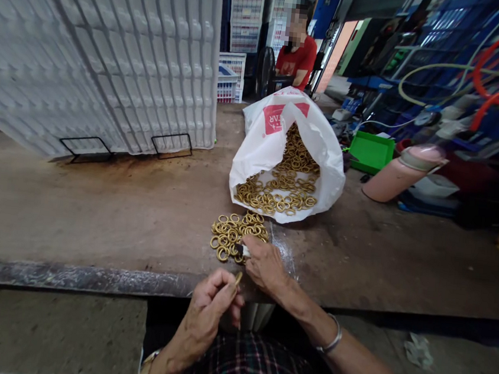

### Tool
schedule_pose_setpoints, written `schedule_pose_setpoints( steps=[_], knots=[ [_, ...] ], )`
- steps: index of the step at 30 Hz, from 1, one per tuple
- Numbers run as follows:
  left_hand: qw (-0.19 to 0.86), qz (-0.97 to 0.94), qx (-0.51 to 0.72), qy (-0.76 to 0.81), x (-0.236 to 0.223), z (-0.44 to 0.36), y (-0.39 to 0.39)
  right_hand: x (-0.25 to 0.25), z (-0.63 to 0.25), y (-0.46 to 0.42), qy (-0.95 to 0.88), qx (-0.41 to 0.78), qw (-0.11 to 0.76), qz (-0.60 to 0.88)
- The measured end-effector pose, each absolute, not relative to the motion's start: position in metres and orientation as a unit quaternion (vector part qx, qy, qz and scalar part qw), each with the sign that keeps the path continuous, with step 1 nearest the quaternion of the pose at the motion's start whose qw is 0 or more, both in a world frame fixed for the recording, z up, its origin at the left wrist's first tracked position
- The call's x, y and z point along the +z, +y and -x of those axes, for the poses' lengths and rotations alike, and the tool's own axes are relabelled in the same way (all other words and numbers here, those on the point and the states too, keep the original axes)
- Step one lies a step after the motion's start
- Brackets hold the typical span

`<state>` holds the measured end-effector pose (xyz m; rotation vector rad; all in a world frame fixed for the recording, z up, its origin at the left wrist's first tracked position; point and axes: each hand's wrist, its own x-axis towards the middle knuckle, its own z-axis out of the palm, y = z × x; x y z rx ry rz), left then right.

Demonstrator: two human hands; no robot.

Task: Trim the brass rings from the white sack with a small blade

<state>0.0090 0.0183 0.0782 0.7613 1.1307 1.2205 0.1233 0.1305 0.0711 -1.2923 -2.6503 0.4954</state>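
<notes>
My left hand (pixel 213 299) is closed, pinching one brass-coloured ring (pixel 239 277) between thumb and fingers just in front of the table edge. At the right side of a small pile of loose rings (pixel 229 232) is my right hand (pixel 264 264), with its fingers curled. A small white piece with a dark end (pixel 243 250) shows at its fingertips; whether it is a tool or a finger wrapping I cannot make out. Behind the pile, a white sack (pixel 258 146) with red print lies on its side, its mouth facing me and many more rings (pixel 297 156) inside.
White ribbed plastic trays (pixel 156 52) stand on edge at the left, with black wire stands (pixel 171 145) at their foot. A pink bottle (pixel 386 180) and a green tray (pixel 371 152) are at right. Beyond the table (pixel 72 216) sits a person in a red shirt (pixel 305 62).
</notes>
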Motion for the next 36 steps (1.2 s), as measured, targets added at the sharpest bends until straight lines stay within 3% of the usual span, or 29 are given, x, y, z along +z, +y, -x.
schedule_pose_setpoints(
  steps=[4, 9, 15, 22, 26, 29, 32, 36],
  knots=[
    [0.635, -0.214, 0.58, 0.463, 0.071, -0.009, 0.021, 0.077, -0.112, 0.133, -0.893, 0.155, 0.096, 0.412],
    [0.637, -0.12, 0.637, 0.418, 0.071, 0.004, 0.024, 0.082, -0.088, 0.132, -0.911, 0.126, 0.038, 0.392],
    [0.664, -0.022, 0.656, 0.358, 0.067, 0.02, 0.024, 0.076, -0.067, 0.136, -0.922, 0.098, -0.007, 0.375],
    [0.645, 0.043, 0.662, 0.38, 0.059, 0.026, 0.026, 0.071, -0.06, 0.138, -0.915, 0.095, 0.0, 0.392],
    [0.606, -0.018, 0.663, 0.439, 0.061, 0.025, 0.028, 0.07, -0.067, 0.14, -0.916, 0.128, 0.038, 0.378],
    [0.555, -0.089, 0.659, 0.5, 0.061, 0.022, 0.031, 0.067, -0.072, 0.14, -0.906, 0.174, 0.117, 0.367],
    [0.491, -0.154, 0.656, 0.553, 0.059, 0.02, 0.036, 0.064, -0.075, 0.138, -0.879, 0.248, 0.2, 0.354],
    [0.45, -0.202, 0.629, 0.6, 0.059, 0.018, 0.042, 0.062, -0.075, 0.132, -0.826, 0.37, 0.244, 0.349]
  ],
)
